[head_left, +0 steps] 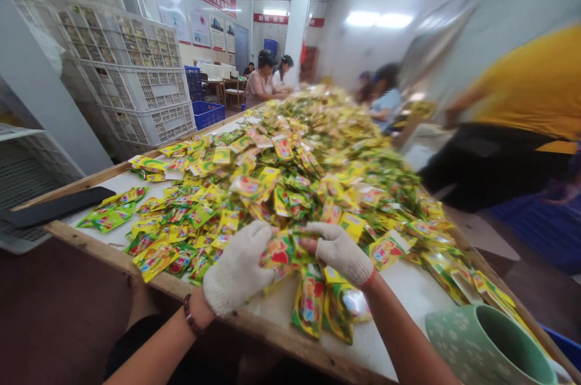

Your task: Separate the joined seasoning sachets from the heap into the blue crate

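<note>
Both hands wear white knit gloves, the right one with bare fingertips showing. Between them is a small yellow-green packet [278,253] with red print, slightly blurred. My left hand [238,267] grips its left side, thumb below. The fingers of my right hand [340,252] pinch its right end. Just beneath, several packets [309,300] lie on the white tabletop near the wooden front edge. A large heap of similar packets [290,185] spreads from my hands to the far end of the table.
A green mug [458,336] stands at the near right corner. A black phone-like slab [59,206] lies on the left edge. White crates [149,88] are stacked at left. Other people sit along the table; a person in a yellow top [535,82] is close on the right.
</note>
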`<state>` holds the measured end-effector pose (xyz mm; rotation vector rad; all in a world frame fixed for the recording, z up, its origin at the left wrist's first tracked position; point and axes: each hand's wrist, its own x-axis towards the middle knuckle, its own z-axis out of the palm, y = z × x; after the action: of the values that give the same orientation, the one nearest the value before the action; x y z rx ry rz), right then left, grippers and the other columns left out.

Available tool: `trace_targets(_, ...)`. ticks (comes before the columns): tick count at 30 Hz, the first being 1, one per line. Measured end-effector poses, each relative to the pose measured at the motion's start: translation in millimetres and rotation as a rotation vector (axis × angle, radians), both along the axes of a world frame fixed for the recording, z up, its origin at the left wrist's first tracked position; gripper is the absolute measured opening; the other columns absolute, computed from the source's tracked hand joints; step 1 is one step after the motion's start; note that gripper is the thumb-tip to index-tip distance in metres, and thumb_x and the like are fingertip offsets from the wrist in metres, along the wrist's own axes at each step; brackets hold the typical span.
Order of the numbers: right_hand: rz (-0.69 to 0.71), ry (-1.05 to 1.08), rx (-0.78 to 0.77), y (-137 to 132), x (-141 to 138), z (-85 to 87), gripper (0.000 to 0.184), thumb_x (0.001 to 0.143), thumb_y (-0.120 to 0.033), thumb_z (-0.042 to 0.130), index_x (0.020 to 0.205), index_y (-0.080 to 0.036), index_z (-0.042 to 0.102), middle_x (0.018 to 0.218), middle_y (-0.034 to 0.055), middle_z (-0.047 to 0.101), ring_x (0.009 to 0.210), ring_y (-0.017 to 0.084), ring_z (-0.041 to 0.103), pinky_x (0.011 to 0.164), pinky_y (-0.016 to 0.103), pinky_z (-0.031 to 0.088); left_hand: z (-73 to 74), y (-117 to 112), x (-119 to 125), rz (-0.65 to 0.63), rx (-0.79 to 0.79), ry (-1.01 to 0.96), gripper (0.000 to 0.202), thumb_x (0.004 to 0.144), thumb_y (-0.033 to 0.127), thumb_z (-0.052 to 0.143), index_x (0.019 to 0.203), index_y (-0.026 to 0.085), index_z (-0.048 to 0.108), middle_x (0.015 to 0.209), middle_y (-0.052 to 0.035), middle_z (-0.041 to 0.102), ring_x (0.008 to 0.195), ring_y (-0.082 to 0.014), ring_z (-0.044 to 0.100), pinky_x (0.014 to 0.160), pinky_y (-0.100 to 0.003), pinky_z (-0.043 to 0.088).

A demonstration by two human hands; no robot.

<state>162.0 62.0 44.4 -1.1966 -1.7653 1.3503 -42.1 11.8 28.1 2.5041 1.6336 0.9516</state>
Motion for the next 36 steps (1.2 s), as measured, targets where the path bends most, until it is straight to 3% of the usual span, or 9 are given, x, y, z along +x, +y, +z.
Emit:
trace_targets(3,0.108,-0.036,0.055,0.7,0.5,-1.1,0.023,0.071,-0.035,0.065,0.08,-0.014,0.07,0.064,-0.0021,0.055,0.059,0.01,0.046,0.055,0.022,0.04,-8.8,-0.2,3.6,-0.026,0.02,0.076,0.044,0.069,0.019,0.061,0.112,0.021,0.054,0.112,-0.0081,0.059,0.106,-0.0266,0.056,0.091,-0.04,0.048)
trace_targets(6,0.079,-0.065,0.194,0.4,-2.4,-3.3,0.021,0.073,-0.034,0.062,0.082,-0.016,0.07,0.072,-0.0006,0.059,0.07,0.014,0.051,0.065,0.024,0.044,-16.0,1.2,7.3,0.03,0.028,0.099,0.048,0.068,0.022,0.063,0.116,0.02,0.054,0.115,-0.0106,0.06,0.109,-0.0296,0.055,0.093,-0.044,0.047)
trace_targets(12,0.047,-0.049,0.128,-1.7,-7.6,-4.1,0.022,0.075,-0.034,0.063,0.086,-0.015,0.065,0.063,-0.0035,0.053,0.059,0.011,0.045,0.055,0.022,0.039,-16.3,1.4,5.8,0.027,0.078,0.121,0.051,0.069,0.024,0.065,0.119,0.02,0.055,0.116,-0.0111,0.061,0.108,-0.0297,0.057,0.091,-0.044,0.049)
trace_targets(16,-0.033,-0.109,0.354,-5.6,-13.0,-1.2,0.011,0.076,-0.02,0.056,0.082,-0.017,0.065,0.073,-0.0007,0.06,0.071,0.014,0.051,0.067,0.025,0.043,-18.3,2.4,6.0,0.086,0.138,0.109,0.051,0.066,0.023,0.068,0.115,0.018,0.056,0.113,-0.0126,0.061,0.106,-0.0303,0.058,0.088,-0.042,0.051)
trace_targets(22,0.049,0.171,-0.012,0.0,-12.7,-7.6,0.029,0.072,-0.039,0.068,0.088,-0.015,0.064,0.067,-0.0023,0.059,0.059,0.012,0.053,0.057,0.023,0.046,-21.8,10.2,-0.7,0.118,0.289,0.178,0.055,0.068,0.018,0.064,0.121,0.023,0.051,0.115,-0.0111,0.061,0.103,-0.0287,0.06,0.085,-0.041,0.052)
trace_targets(26,-0.064,0.113,0.107,-0.3,-18.5,-8.6,0.017,0.067,-0.032,0.07,0.071,-0.016,0.067,0.064,-0.0024,0.06,0.063,0.013,0.055,0.059,0.023,0.047,-24.5,11.3,0.4,0.132,0.365,0.188,0.053,0.067,0.017,0.064,0.118,0.022,0.052,0.114,-0.0114,0.062,0.102,-0.0291,0.06,0.085,-0.041,0.051)
trace_targets(29,-0.018,0.07,0.178,-3.6,-20.5,-3.7,0.007,0.066,-0.021,0.066,0.07,-0.016,0.069,0.068,-0.002,0.063,0.069,0.013,0.056,0.063,0.022,0.048,-26.2,8.4,0.9,0.109,0.387,0.229,0.057,0.067,0.014,0.062,0.122,0.021,0.05,0.115,-0.0108,0.062,0.103,-0.0283,0.059,0.087,-0.042,0.049)
trace_targets(32,0.037,0.054,0.046,-6.3,-15.9,1.8,0.018,0.065,-0.017,0.062,0.081,-0.015,0.071,0.065,-0.0027,0.061,0.057,0.009,0.053,0.054,0.02,0.044,-26.7,7.7,-3.8,0.097,0.401,0.273,0.056,0.067,0.012,0.061,0.122,0.021,0.05,0.115,-0.0102,0.062,0.101,-0.0278,0.06,0.086,-0.042,0.049)
trace_targets(36,0.075,0.146,-0.2,-12.7,-15.0,5.5,0.027,0.069,-0.028,0.063,0.092,-0.014,0.067,0.057,-0.0024,0.058,0.046,0.008,0.052,0.042,0.018,0.039,-26.7,11.7,-8.8,0.155,0.444,0.26,0.051,0.065,0.013,0.062,0.115,0.019,0.054,0.11,-0.0129,0.063,0.097,-0.0295,0.061,0.08,-0.042,0.051)
